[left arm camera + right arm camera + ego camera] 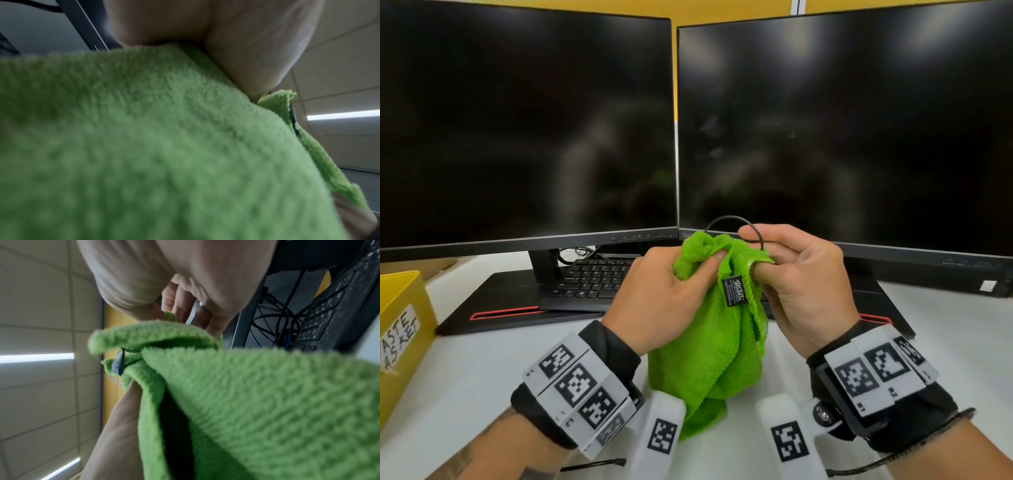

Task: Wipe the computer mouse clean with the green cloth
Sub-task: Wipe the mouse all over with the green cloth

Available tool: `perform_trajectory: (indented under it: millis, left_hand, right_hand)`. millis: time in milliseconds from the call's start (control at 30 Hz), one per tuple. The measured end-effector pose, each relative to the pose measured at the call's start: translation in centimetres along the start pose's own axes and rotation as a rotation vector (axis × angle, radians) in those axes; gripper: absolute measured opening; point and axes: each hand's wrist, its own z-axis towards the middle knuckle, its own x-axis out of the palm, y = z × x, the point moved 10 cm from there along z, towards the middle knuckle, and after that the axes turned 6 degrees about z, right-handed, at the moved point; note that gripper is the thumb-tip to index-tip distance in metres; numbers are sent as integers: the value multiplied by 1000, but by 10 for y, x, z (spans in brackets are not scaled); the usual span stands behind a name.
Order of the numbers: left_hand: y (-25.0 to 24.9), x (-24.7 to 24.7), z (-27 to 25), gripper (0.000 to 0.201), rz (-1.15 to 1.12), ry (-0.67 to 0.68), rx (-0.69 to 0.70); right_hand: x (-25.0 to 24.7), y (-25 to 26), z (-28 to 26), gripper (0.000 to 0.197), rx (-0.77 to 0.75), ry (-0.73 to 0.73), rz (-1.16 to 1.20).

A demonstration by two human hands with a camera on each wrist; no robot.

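We hold the bright green terry cloth in front of us, raised above the white table, between both hands. Our left hand grips the bunched upper part of the cloth, fingers curled round it and the thumb pressing into the folds. Our right hand has its fingers curled; a thin black cable arches from the top of the cloth and passes over the right index finger. The computer mouse itself is hidden from the head view inside the cloth and the hands; in the right wrist view a pale strip shows between the curled fingers, but we cannot tell what it is. A small black label hangs from the cloth edge between the hands.

Behind the hands stand two dark flat monitors side by side, with a black keyboard beneath the left one. A yellow basket with a handwritten label sits at the left table edge.
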Motion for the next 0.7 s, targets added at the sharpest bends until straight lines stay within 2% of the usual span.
perform_trajectory:
  millis: [200,400,500,600,700]
  left_hand:
    - [3,4,0,74,-51,43,-24]
    - [-5,2,-5,64,-4,9,-8]
    - [-13,-7,-5,61,-43,-73,35]
    - [-7,-12,-3,68,-126,-110,6]
    - [-3,-13,-2,73,-189,-95,-23]
  right_hand:
    - [-11,-2,3,34,-26,-91,-39]
    - [3,-8,1,45,57,37,-14]
    - [-5,-1,3,34,15,-44,-10]
    - [-13,5,3,22,-45,-123,-45]
    - [-9,2,2,14,-11,-94,-12]
